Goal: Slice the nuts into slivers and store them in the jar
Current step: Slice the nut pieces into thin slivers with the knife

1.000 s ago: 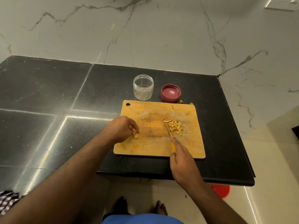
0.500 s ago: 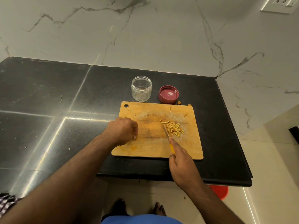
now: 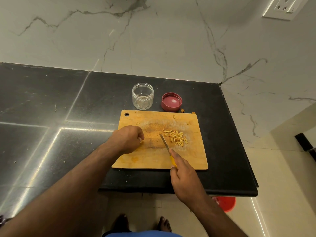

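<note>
A wooden cutting board (image 3: 193,156) lies on the black counter. A pile of nut slivers (image 3: 176,137) sits right of its middle. My left hand (image 3: 127,138) rests on the board's left part, fingers curled round a nut (image 3: 141,141) of which only a bit shows. My right hand (image 3: 183,175) grips a yellow-handled knife (image 3: 165,142), its blade pointing up-left beside the slivers. An open clear jar (image 3: 142,96) stands behind the board, with a few bits at its bottom. Its red lid (image 3: 171,102) lies upturned to the right.
The black counter (image 3: 51,117) ends at a front edge near my right wrist and at a right edge by the marble wall. Stray nut bits (image 3: 183,110) lie beside the lid. A red bucket (image 3: 225,203) stands on the floor below. My bare feet show at the bottom.
My left hand curled tighter over the nut, which showed more a second ago. The knife and right hand stayed nearly in place beside the slivers.
</note>
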### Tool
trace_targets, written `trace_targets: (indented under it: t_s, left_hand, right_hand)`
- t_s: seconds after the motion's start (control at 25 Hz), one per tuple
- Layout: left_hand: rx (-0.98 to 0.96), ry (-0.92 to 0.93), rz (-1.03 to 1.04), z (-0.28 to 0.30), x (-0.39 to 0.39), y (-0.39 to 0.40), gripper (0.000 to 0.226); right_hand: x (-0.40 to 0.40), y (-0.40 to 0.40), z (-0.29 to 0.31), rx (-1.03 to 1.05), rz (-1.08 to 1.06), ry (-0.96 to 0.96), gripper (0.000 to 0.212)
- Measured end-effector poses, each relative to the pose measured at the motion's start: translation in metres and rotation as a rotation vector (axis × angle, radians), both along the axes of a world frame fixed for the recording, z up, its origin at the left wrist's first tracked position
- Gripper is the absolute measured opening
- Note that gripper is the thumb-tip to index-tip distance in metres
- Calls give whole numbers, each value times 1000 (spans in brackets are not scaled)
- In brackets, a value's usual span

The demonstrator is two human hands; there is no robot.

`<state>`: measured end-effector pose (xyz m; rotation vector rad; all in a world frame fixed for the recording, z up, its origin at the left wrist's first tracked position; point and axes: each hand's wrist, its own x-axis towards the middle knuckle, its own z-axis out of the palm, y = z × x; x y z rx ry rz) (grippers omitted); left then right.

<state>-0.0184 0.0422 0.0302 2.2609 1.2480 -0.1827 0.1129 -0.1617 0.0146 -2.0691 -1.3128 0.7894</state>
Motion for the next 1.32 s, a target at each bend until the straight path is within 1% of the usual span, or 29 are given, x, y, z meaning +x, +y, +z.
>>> trace_targets:
  t_s: [0.2, 0.32, 0.4, 0.48, 0.56, 0.68, 0.84, 1.04, 1.32]
  left_hand:
    - [-61, -160, 131, -1, 7, -2, 16]
    - [-60, -197, 138, -5, 16, -1, 10]
    - [-69, -205, 122, -8, 22, 0, 10]
    - [-72, -213, 133, -12, 27, -1, 16]
    - [-37, -222, 148, -15, 28, -2, 27]
    - [42, -211, 167, -17, 23, -3, 32]
    - [83, -155, 122, -21, 17, -4, 32]
    - [138, -182, 96, -25, 17, -5, 29]
    - [145, -190, 121, -32, 20, -7, 21]
  right_hand:
    - [-1, -2, 1, -10, -3, 14, 53]
    - [-2, 0, 3, -3, 0, 21, 53]
    - [-2, 1, 5, 0, 2, 28, 53]
    - [-3, 0, 6, -2, 0, 34, 53]
    - [-2, -1, 5, -5, -3, 30, 53]
    - [-1, -2, 4, -2, -15, 28, 53]
    - [-2, -1, 5, 5, -26, 27, 53]
    - [-3, 4, 3, -10, -4, -8, 54]
    - [-3, 5, 3, -15, 22, -34, 54]
